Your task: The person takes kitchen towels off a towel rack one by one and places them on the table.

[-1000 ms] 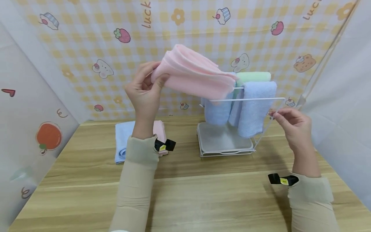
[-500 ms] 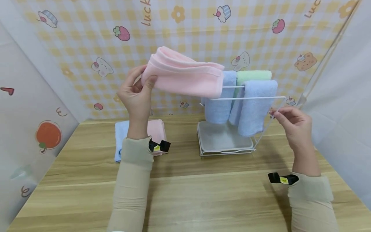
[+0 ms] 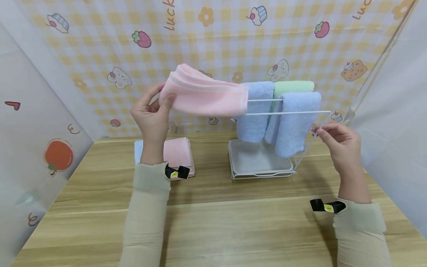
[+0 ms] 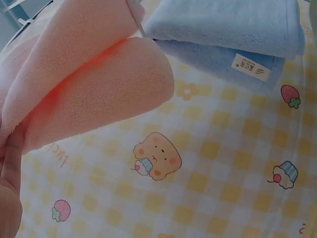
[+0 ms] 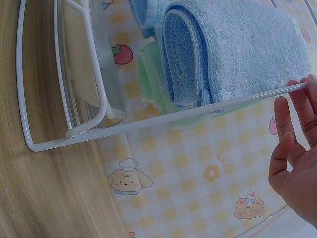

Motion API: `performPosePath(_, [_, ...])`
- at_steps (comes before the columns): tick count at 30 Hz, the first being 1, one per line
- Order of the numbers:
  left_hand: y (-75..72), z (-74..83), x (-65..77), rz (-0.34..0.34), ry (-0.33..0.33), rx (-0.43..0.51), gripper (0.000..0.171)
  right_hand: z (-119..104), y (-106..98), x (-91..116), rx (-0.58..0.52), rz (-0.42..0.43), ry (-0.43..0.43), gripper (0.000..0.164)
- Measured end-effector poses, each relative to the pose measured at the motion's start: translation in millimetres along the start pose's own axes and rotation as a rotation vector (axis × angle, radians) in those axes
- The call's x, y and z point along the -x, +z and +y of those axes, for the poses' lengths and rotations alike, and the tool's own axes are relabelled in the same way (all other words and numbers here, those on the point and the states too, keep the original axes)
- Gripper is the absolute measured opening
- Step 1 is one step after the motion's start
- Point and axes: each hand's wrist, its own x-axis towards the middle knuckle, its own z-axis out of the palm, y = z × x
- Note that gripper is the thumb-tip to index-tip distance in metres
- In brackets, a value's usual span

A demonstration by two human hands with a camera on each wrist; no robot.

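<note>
My left hand [image 3: 150, 115] holds a folded pink towel [image 3: 207, 94] by its left end, thumb in front. The towel stretches out sideways in the air. Its right end meets the left part of the rack's front bar; whether the bar passes between its layers I cannot tell. The white wire towel rack [image 3: 297, 112] stands on the table, and my right hand [image 3: 341, 146] pinches its right upright. A blue towel [image 3: 297, 124] hangs at the front right of the rack, with another blue towel [image 3: 257, 129] and a green towel [image 3: 293, 86] behind.
A grey tray [image 3: 260, 157] sits in the rack's base. On the wooden table [image 3: 213, 230] at left lie a folded pink towel [image 3: 178, 152] and a folded blue towel [image 3: 138, 150], partly hidden by my left arm. A patterned cloth [image 3: 213, 40] forms the back wall.
My left hand has moved left and slightly down with the pink towel, baring more of the rack's bars and the rear blue towel. The right hand has stayed on the upright.
</note>
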Motion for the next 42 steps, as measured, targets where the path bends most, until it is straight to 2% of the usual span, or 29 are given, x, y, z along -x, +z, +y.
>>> performPosePath(7, [-13.3, -1.8, 4.8, 0.018, -0.054, -0.029, 0.021, 1, 0, 0, 0.018, 0.011, 0.009, 0.01])
performPosePath(11, [-18.3, -5.8, 10.1, -0.029, -0.064, -0.073, 0.02, 0, 0, 0, 0.025, 0.016, 0.01, 0.01])
performPosePath(16, [-20.9, -9.7, 18.9, -0.147, -0.086, -0.119, 0.024, 0, 1, 1, -0.015, 0.016, 0.002, 0.009])
performPosePath(19, [-21.8, -8.1, 23.3, -0.222, -0.141, -0.15, 0.023, 1, 0, 1, -0.02, 0.013, 0.003, 0.01])
performPosePath(26, [-31.1, -2.2, 27.9, -0.424, -0.269, -0.304, 0.023, 1, 0, 0, 0.05, 0.038, 0.015, 0.009])
performPosePath(33, [-41.1, 5.3, 27.9, -0.561, -0.365, -0.358, 0.02, 0, 0, 0, -0.006, 0.017, 0.008, 0.011])
performPosePath(37, [-43.6, 7.5, 29.1, -0.624, -0.481, -0.361, 0.022, 0, 1, 0, -0.029, 0.013, -0.002, 0.011])
performPosePath(40, [-44.0, 2.8, 31.4, -0.675, -0.576, -0.418, 0.025, 0, 2, -1, -0.016, 0.011, -0.004, 0.01])
performPosePath(42, [-42.3, -3.3, 32.9, -0.711, -0.612, -0.474, 0.026, 0, 1, 0, -0.007, 0.011, -0.004, 0.009])
